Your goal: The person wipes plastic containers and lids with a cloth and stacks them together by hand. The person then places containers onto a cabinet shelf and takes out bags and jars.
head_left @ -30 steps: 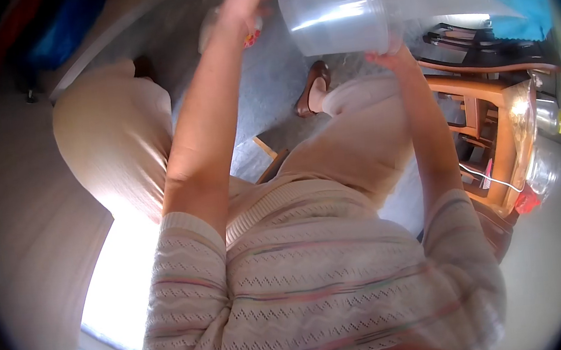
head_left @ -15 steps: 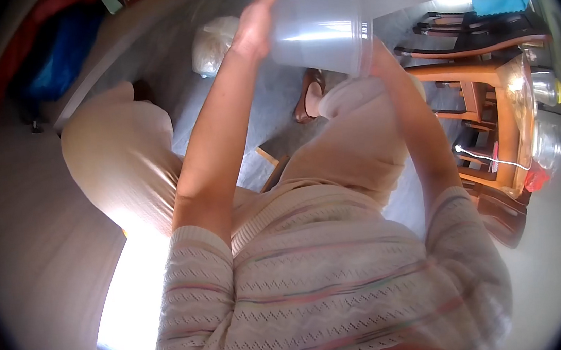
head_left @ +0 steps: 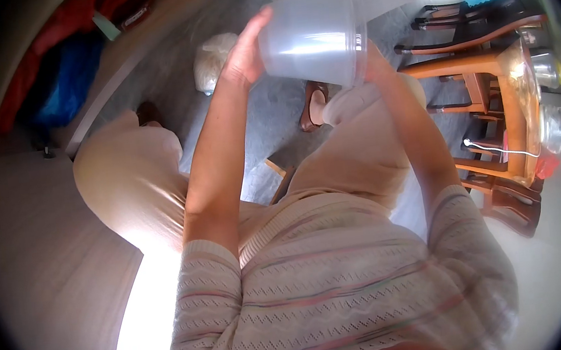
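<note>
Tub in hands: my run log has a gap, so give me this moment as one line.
left hand: against tub base | right hand: at rim, partly hidden | tub: tipped sideways | bag: on floor

Grey floor [head_left: 257, 117], wood, white glare [head_left: 149, 305]

The floor spreads beneath the left fingers [head_left: 259, 28], sheened in patches and dim beyond them. Well to their right stands an orange-brown table [head_left: 518, 123], dark chairs [head_left: 494, 29] beside it. To their left, nearer the viewer, runs a dull wood panel [head_left: 33, 228]. The glare borders it, back from the fingers. Far to their right and back lies a pale surface [head_left: 560, 234], wall or floor unclear.
</note>
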`<action>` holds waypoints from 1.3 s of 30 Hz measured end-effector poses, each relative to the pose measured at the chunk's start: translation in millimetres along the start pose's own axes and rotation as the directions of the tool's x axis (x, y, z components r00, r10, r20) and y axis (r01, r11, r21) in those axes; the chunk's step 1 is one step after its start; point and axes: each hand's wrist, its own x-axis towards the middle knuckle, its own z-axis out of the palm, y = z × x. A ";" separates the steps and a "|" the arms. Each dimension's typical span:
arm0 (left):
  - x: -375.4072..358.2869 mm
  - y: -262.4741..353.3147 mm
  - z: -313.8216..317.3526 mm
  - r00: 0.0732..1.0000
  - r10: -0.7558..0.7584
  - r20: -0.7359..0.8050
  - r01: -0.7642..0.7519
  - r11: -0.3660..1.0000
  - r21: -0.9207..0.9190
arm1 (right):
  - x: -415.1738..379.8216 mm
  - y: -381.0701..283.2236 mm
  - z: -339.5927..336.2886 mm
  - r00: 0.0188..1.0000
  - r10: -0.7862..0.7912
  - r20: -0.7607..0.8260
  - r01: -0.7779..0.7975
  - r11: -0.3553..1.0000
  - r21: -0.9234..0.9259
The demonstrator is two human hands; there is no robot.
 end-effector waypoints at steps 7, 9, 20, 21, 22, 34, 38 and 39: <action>13.2 1.0 -19.6 0.997 0.032 -0.065 -0.037 0.997 -0.067 | -4.0 -7.1 9.5 0.987 -0.077 -0.141 0.075 0.997 -0.016; 12.6 2.4 -23.4 0.997 0.042 -0.062 -0.046 0.997 -0.066 | -3.2 -6.9 8.5 0.976 -0.065 -0.208 0.068 0.998 0.007; 10.7 4.8 -31.9 0.999 0.041 0.001 -0.040 0.988 -0.147 | -4.7 -10.3 -10.8 0.988 -0.129 -0.085 0.139 0.984 0.115; 11.6 3.3 -32.2 0.999 0.039 0.000 -0.039 0.991 -0.124 | -0.5 -7.4 -13.8 0.988 -0.122 -0.099 0.128 0.990 0.065; 13.4 0.4 -33.3 1.000 0.024 0.015 -0.022 0.993 -0.115 | -2.2 -9.9 -8.6 0.983 -0.134 -0.125 0.137 0.990 0.017; 14.6 -8.7 -22.1 1.000 -0.004 0.031 0.006 0.995 -0.096 | 2.1 -14.0 14.9 0.923 -0.270 -0.273 0.213 0.952 -0.221; 16.8 -4.7 -26.6 0.999 -0.020 0.025 0.023 0.989 -0.146 | 0.4 -15.5 22.8 0.874 -0.344 -0.343 0.255 0.926 -0.279; 17.0 -3.8 -27.6 0.999 -0.024 0.025 0.027 0.986 -0.164 | -0.1 -15.6 24.3 0.859 -0.358 -0.366 0.259 0.920 -0.292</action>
